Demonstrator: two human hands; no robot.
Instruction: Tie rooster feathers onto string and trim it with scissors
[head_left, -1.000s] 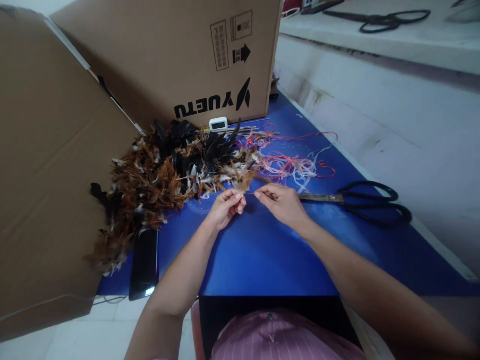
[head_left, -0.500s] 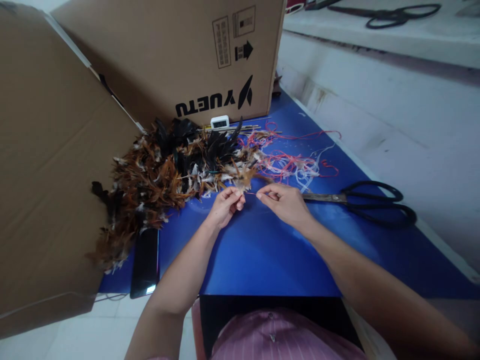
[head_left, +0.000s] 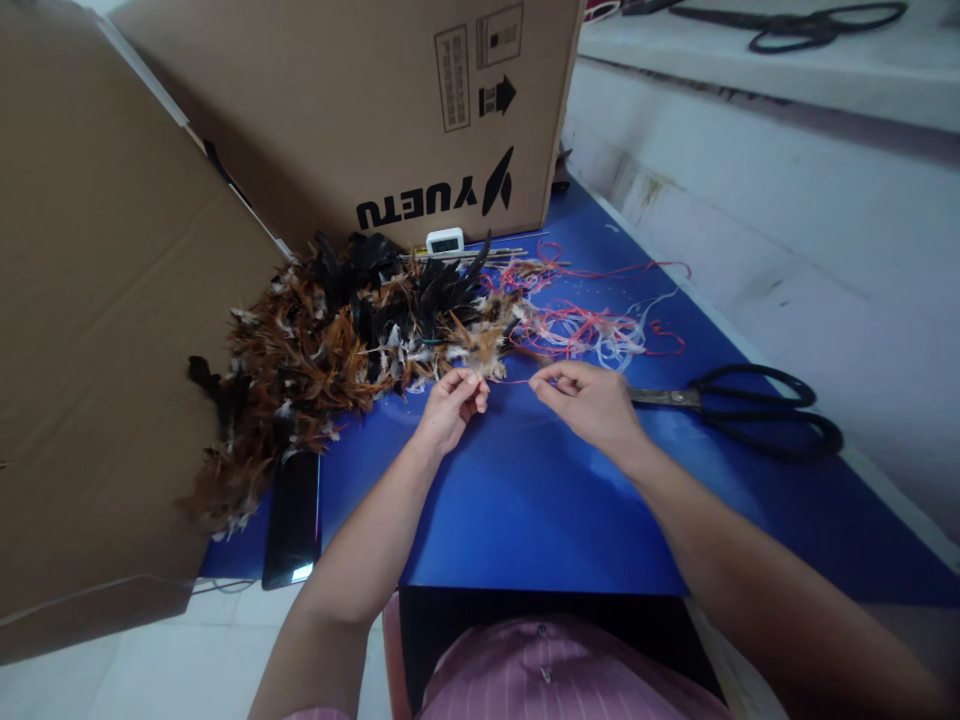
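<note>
My left hand (head_left: 450,405) pinches the base of a small bunch of brown and white feathers (head_left: 481,349) at the edge of a large feather pile (head_left: 330,345). My right hand (head_left: 592,400) is closed in a pinch on a thin red thread (head_left: 514,381) that runs across to the bunch. Both hands hover just above the blue table top (head_left: 525,490), a short gap apart.
Large black scissors (head_left: 750,408) lie right of my right hand. A tangle of red and white threads (head_left: 592,325) sits behind the hands. A dark phone (head_left: 292,520) lies at the table's left front. Cardboard boxes (head_left: 360,110) stand behind and on the left; a small white device (head_left: 445,241) is by the box.
My right hand has drawn slightly to the right, widening the gap and stretching the thread. The left hand keeps its hold on the feather bunch.
</note>
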